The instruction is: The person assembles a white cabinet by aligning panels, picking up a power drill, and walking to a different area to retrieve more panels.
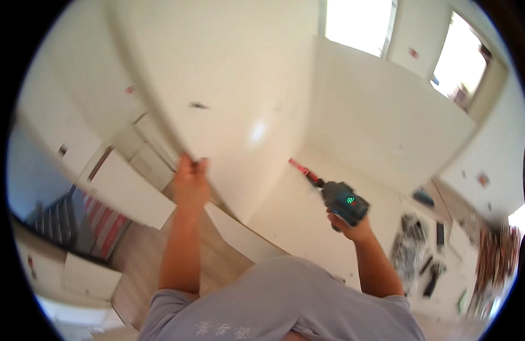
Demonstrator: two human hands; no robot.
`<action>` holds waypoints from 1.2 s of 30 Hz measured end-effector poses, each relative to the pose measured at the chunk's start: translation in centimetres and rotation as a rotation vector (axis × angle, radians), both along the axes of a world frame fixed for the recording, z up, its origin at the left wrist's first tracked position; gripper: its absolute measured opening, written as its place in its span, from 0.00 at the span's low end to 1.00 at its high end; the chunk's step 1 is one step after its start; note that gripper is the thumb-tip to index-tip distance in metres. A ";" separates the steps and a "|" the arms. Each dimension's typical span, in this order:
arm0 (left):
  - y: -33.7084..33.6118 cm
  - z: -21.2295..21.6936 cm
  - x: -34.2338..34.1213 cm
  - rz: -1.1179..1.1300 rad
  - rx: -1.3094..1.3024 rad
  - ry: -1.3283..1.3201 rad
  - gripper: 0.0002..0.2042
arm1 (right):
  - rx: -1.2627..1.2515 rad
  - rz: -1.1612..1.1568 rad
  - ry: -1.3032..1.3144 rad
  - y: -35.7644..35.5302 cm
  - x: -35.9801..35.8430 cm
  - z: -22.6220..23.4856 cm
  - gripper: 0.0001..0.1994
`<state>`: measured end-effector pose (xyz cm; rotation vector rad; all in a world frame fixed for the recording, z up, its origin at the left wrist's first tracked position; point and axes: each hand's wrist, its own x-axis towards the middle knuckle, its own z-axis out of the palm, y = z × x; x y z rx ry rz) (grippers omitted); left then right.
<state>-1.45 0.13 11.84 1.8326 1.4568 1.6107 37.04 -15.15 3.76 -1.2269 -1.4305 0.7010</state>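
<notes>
My left hand [191, 177] is closed on the near left edge of a large white panel [234, 74] that stands upright; its fingers are somewhat blurred. In my right hand [353, 228] is a cordless drill [345, 200] with a dark body and small green lights at its back. Its long red bit holder [299, 166] points up and to the left, toward the panel, and appears apart from it. A second white panel [387, 113] meets the first at a corner. Beneath the drill lies a pale flat board [296, 213].
Right, on the pale surface, are a crumpled plastic bag [410, 244] and a black tool [434, 279]. A stack of brownish strips [495, 267] stands at the far right. Left are white boards [129, 187] and red-striped material [103, 219]. Bright windows [362, 23] are at the back.
</notes>
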 end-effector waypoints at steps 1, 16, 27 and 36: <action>-0.4 0.0 -0.9 0.032 -0.006 0.048 0.08 | -0.163 -0.066 0.044 -2.0 1.0 -3.2 0.17; 0.4 0.0 -4.8 0.056 -0.046 -0.012 0.22 | -0.657 -0.389 -0.723 -13.9 7.2 -22.7 0.31; -0.5 0.7 -3.6 0.065 0.032 -0.014 0.23 | -0.527 -1.195 -0.220 -30.9 12.9 -26.5 0.07; -0.1 0.4 -3.7 0.085 0.001 -0.049 0.24 | -0.798 -1.312 -0.232 -36.2 21.3 -25.8 0.13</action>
